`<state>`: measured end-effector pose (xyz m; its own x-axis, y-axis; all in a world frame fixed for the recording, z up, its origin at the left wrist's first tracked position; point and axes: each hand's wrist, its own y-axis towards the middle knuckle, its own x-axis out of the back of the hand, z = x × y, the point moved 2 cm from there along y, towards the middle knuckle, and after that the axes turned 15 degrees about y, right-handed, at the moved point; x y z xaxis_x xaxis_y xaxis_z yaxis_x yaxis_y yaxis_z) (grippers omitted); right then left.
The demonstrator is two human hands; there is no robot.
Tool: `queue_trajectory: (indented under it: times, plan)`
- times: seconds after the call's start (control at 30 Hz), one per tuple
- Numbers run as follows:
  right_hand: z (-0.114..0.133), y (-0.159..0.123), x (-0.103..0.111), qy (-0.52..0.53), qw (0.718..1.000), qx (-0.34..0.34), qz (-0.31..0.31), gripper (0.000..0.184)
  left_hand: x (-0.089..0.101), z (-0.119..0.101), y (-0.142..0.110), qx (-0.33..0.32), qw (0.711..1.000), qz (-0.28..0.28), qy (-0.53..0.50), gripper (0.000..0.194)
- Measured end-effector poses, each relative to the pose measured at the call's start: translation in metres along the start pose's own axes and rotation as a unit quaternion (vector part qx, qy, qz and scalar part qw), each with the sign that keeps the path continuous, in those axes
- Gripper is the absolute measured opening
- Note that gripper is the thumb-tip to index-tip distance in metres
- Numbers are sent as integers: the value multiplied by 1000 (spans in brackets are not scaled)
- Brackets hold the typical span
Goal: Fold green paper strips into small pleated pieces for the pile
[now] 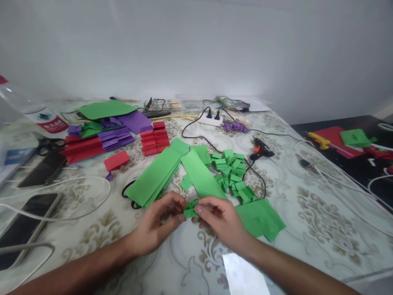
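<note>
"Paper, is it, between your fingers?"

"It looks so. From the head camera, my folded green piece [190,209] sits between both hands, just on my side of the long green strips [153,174]. My left hand [156,223] has its thumb and fingers nearly closed on one end; my right hand [221,221] pinches the other, thumb on top. How hard I squeeze, I cannot tell."

"How will it handle?"

"Next to no weight, I'd judge: soft along the faces, springy at the creases, not slippery, easily crushed. I'd hold it by the folded edges, lightly, and keep off the middle."

"And what's under it?"

"A pale tablecloth [310,180] with brownish floral patterns. It looks smooth, so loose paper might slide. A heap of small green folds [235,176] lies to my right, with a glue gun [263,149] beyond."

"The room?"

"A plain greyish wall [196,57] behind, a white power strip [210,119] near it, and a dark table [340,157] off to my right."
</note>
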<state>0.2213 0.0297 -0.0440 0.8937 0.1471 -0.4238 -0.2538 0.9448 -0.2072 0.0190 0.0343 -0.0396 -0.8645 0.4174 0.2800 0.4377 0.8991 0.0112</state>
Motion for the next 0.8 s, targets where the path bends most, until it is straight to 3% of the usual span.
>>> queue_trajectory:
  times: [0.33, 0.8]
  plan:
    - [-2, -3, 0, -22, 999, 32, 8, 34, -2, -2, 5, 31, 997, -29, 63, 34]
    - [7, -5, -6, -11, 1000, 12, -8, 41, -3, 1, 5, 58, 994, -60, 70, 24]
